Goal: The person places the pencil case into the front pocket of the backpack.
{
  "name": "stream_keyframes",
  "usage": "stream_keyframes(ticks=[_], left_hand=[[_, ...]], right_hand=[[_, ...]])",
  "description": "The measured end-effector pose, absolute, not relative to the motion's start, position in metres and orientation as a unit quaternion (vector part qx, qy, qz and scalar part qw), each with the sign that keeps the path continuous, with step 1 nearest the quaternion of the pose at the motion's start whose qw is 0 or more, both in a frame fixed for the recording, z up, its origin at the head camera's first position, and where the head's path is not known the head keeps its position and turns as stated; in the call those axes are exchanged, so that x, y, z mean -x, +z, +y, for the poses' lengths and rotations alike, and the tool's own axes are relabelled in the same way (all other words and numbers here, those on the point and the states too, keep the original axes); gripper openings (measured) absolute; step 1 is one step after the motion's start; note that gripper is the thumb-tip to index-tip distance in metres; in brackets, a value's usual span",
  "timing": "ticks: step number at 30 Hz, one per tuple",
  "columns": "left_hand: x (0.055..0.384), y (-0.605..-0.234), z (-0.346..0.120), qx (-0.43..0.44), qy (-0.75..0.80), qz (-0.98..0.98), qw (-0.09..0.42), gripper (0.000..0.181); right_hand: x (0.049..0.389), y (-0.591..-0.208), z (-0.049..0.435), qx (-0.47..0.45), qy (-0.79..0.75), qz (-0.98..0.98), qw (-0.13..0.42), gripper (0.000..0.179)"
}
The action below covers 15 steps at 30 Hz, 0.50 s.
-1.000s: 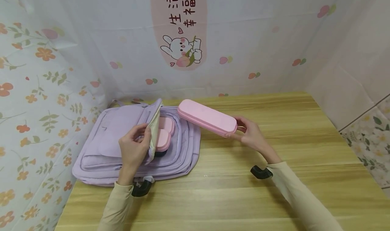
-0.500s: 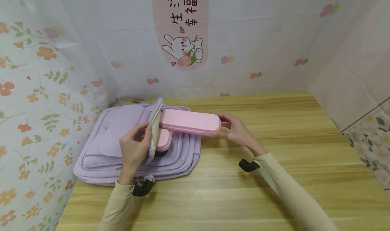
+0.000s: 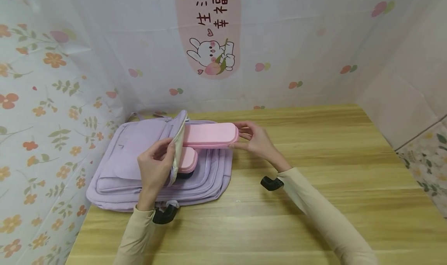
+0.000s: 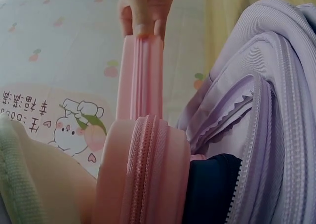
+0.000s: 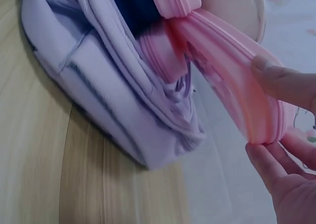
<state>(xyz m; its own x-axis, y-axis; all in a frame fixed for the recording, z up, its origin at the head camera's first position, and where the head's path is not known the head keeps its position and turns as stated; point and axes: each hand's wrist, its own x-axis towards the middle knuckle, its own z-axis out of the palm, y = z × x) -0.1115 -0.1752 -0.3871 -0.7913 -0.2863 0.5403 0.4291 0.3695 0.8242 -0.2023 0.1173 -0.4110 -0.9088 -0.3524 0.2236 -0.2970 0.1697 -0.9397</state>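
Note:
A lilac backpack (image 3: 122,152) lies on the table with its front pocket unzipped. My left hand (image 3: 155,168) pinches the edge of the pocket's flap (image 3: 179,146), pulling it up from the bag. In my right hand (image 3: 258,142) is a long pink pencil case (image 3: 210,134), gripped at its right end between thumb and fingers. Its other end reaches into the pocket, hidden behind the flap. A second pink zip case (image 3: 188,159) sticks out of the pocket nearer to me. The right wrist view shows another pink case (image 5: 165,53) below the held one, beside a dark blue item (image 5: 131,9).
The wooden table (image 3: 314,152) extends to the right of the backpack. Behind it hangs a printed curtain (image 3: 279,44), with a floral curtain (image 3: 45,141) at the left. Black wrist mounts (image 3: 271,183) sit under both sleeves.
The right hand has brought the pencil case left and levelled it, sliding its far end into the pocket over the case there. The left hand still holds the flap.

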Motion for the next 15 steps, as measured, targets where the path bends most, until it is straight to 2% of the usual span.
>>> stream_keyframes(ticks=[8,15], left_hand=[[0.112,-0.387,-0.174,0.054,-0.565,-0.762,0.311,0.015],[0.112,-0.386,-0.173,0.057,-0.559,-0.766,0.313,0.015]], right_hand=[[0.201,-0.414,0.094,0.2,-0.571,0.795,-0.038,0.063],[0.198,-0.421,0.071,0.195,-0.605,0.771,-0.023,0.057]])
